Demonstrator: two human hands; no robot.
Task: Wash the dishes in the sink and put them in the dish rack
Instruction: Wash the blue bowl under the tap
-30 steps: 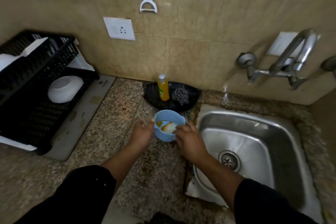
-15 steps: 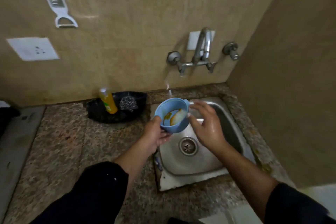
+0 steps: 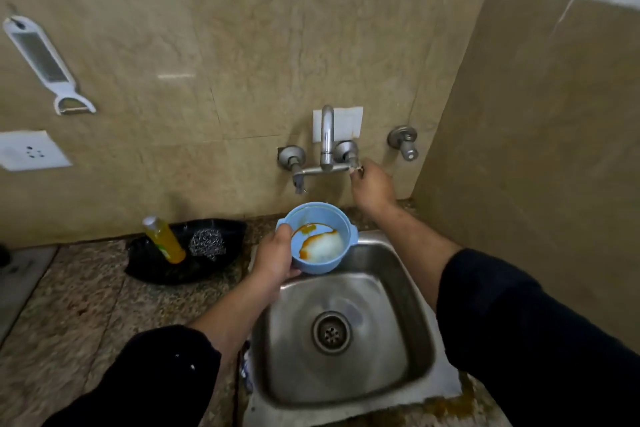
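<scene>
A: Far left, the white grater-peeler hanging on the tile wall (image 3: 45, 62) and the white wall socket (image 3: 31, 150) slide back into frame, so the view swings off the rack, which is out of sight now.

B: Then the yellow soap bottle (image 3: 164, 240) beside the steel wire scourer (image 3: 207, 243), both untouched.

A: Left hand (image 3: 273, 258) is wrapped around the pale blue plastic bowl (image 3: 318, 239), orange sauce inside, now carried over the back edge of the steel sink (image 3: 420, 333).

B: And 1 change matters: the right hand (image 3: 372, 189) leaves the bowl and closes its fingers on the chrome wall tap's (image 3: 327, 149) right handle.

A: No water visible yet. Rinsing looks next, I'd say.
</scene>
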